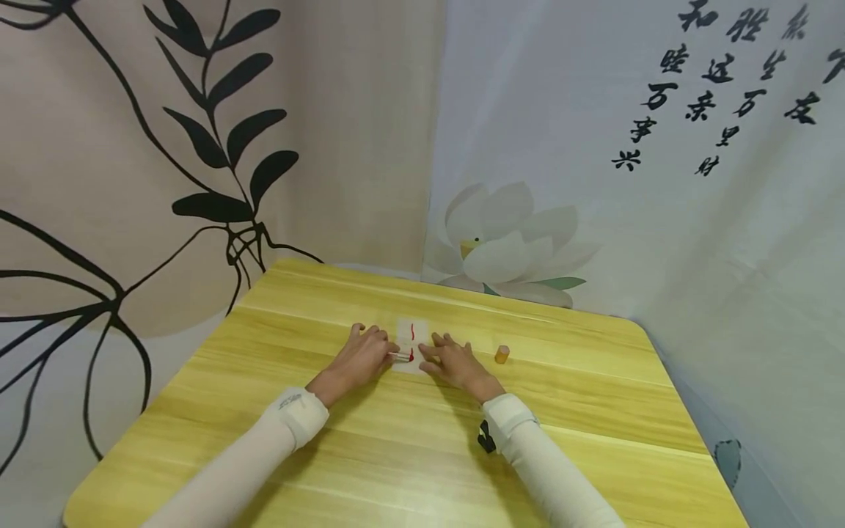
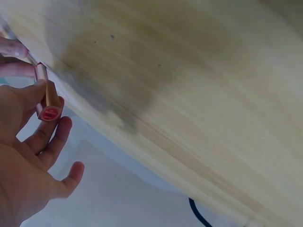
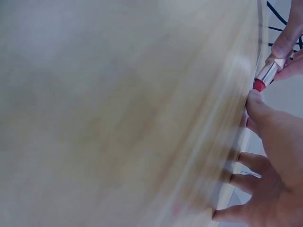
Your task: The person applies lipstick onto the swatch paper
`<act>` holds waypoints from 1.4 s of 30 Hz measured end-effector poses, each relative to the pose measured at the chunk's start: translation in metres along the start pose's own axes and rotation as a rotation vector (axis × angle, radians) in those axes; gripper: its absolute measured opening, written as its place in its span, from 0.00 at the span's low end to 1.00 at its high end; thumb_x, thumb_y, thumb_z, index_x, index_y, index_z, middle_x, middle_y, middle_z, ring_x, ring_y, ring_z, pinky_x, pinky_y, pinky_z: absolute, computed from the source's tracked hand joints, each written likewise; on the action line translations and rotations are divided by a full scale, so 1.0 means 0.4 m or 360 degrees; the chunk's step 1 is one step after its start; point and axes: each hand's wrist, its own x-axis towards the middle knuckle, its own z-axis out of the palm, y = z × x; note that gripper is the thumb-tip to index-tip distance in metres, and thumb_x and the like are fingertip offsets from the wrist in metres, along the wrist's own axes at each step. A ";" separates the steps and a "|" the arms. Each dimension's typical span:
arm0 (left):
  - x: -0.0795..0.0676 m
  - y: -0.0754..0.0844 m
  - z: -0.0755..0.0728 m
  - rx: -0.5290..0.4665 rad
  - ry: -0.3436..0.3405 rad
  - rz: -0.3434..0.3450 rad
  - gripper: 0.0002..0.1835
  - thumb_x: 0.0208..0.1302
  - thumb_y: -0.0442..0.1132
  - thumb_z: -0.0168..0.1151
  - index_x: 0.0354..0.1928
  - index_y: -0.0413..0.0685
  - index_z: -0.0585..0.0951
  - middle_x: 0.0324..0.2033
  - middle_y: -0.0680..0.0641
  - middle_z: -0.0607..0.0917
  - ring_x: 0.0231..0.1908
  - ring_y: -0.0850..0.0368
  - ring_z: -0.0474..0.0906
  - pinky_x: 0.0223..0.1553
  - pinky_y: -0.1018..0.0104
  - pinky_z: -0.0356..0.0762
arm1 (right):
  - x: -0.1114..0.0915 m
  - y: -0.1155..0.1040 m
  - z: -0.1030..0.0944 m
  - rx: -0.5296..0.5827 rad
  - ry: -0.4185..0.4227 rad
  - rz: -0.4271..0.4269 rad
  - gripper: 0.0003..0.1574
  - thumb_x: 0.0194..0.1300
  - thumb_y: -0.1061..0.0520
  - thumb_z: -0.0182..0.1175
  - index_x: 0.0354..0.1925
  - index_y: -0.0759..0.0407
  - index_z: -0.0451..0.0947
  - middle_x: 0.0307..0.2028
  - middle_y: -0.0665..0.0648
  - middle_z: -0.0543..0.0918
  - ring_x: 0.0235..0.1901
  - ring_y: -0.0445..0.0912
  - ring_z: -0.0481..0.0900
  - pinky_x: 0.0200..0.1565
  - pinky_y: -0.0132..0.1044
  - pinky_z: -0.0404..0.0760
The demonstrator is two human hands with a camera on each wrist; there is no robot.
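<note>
My left hand pinches a lipstick between thumb and fingers, its red tip down at a small white sheet of paper. In the left wrist view the lipstick shows a copper-coloured tube with a red label on its base. The right wrist view shows its shiny metal collar and red bullet close by my right thumb. A wavy red stroke marks the far part of the paper, and a shorter one lies at the lipstick tip. With fingers spread, my right hand rests at the paper's right edge.
An orange-gold cap stands on the wooden table to the right of my right hand. Behind the table hangs a printed cloth with leaves, a lotus and black characters. A black object sits by the right cuff.
</note>
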 end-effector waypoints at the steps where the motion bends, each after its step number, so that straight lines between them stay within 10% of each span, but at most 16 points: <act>1: -0.004 0.001 -0.001 -0.0003 0.0000 0.0000 0.10 0.72 0.41 0.69 0.51 0.52 0.91 0.42 0.50 0.88 0.49 0.49 0.80 0.64 0.35 0.64 | 0.000 0.001 0.001 0.0004 -0.0004 0.0009 0.33 0.78 0.41 0.57 0.74 0.52 0.72 0.73 0.66 0.68 0.75 0.69 0.59 0.63 0.82 0.57; 24: -0.040 0.017 -0.010 -0.0034 0.0050 0.0041 0.09 0.70 0.40 0.70 0.49 0.52 0.91 0.40 0.50 0.87 0.48 0.49 0.80 0.63 0.34 0.65 | -0.011 -0.004 0.003 0.0044 -0.0011 0.0037 0.33 0.79 0.41 0.56 0.74 0.52 0.72 0.76 0.68 0.63 0.76 0.70 0.55 0.64 0.82 0.54; 42: -0.039 0.012 -0.067 -0.0237 0.0359 -0.0126 0.10 0.62 0.42 0.78 0.46 0.55 0.91 0.33 0.57 0.90 0.43 0.55 0.79 0.64 0.36 0.64 | -0.021 0.003 0.019 0.0014 0.0089 0.0019 0.33 0.80 0.41 0.53 0.76 0.48 0.69 0.77 0.68 0.62 0.76 0.67 0.57 0.64 0.81 0.55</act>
